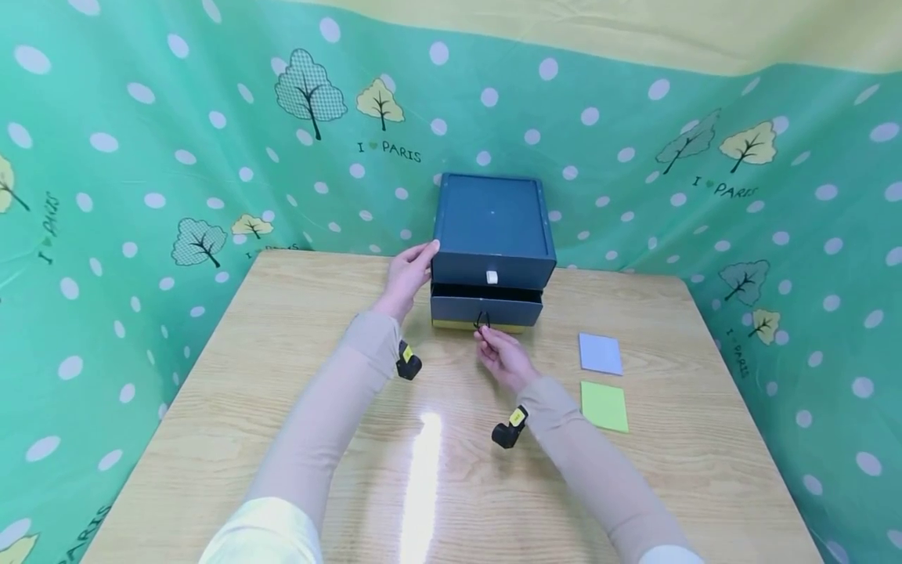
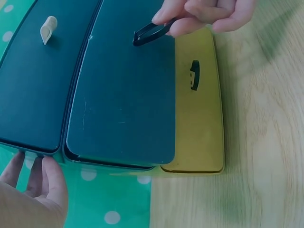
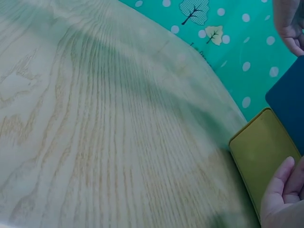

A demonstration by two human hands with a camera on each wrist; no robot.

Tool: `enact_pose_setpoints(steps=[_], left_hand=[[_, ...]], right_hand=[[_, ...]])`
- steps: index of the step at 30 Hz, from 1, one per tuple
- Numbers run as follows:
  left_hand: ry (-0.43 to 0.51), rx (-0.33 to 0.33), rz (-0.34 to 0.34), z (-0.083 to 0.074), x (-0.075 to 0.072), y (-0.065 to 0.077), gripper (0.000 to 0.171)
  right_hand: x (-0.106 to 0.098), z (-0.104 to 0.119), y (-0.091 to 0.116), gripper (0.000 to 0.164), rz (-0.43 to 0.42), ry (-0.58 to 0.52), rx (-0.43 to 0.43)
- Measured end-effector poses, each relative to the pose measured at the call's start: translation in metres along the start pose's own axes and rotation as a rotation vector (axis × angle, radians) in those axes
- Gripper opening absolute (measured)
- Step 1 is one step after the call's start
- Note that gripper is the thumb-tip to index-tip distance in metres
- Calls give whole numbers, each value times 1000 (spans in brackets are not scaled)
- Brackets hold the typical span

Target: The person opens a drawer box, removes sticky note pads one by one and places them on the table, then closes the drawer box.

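A small drawer box (image 1: 495,215) with a dark blue top stands at the back of the table. Its middle drawer (image 1: 458,309) is pulled partly out, and a dark gap shows above its front. My right hand (image 1: 503,356) pinches the black loop handle (image 2: 152,34) of that drawer between thumb and fingers. My left hand (image 1: 409,274) rests against the left side of the box, fingers extended along the upper part. The top drawer has a white pull tab (image 1: 492,276). Below lies a yellow bottom drawer (image 2: 197,128) with its own black handle (image 2: 195,75), sitting further back than the middle one.
A blue square of paper (image 1: 600,354) and a green square of paper (image 1: 604,406) lie on the wooden table (image 1: 296,345), right of the box. A green dotted curtain (image 1: 232,149) hangs behind and around the sides. A black camera (image 1: 509,429) sits at my right wrist.
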State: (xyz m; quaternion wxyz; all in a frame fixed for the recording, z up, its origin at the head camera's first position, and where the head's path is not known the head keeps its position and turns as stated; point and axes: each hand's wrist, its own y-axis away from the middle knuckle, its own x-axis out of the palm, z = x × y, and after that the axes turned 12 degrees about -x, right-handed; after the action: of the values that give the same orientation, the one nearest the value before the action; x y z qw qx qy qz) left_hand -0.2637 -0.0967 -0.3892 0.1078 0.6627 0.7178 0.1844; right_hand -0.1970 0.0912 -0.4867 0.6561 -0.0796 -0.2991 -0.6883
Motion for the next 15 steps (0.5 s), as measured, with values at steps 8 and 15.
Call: enact_pose_setpoints(steps=[8,15], left_hand=[[-3,-10,-13,0,-2,2,51],[-6,-16,-16,0,1,2,51]], right_hand=[[9,5,-3,16,-13,-3,6],[11,9,-7,23,-13,-2,2]])
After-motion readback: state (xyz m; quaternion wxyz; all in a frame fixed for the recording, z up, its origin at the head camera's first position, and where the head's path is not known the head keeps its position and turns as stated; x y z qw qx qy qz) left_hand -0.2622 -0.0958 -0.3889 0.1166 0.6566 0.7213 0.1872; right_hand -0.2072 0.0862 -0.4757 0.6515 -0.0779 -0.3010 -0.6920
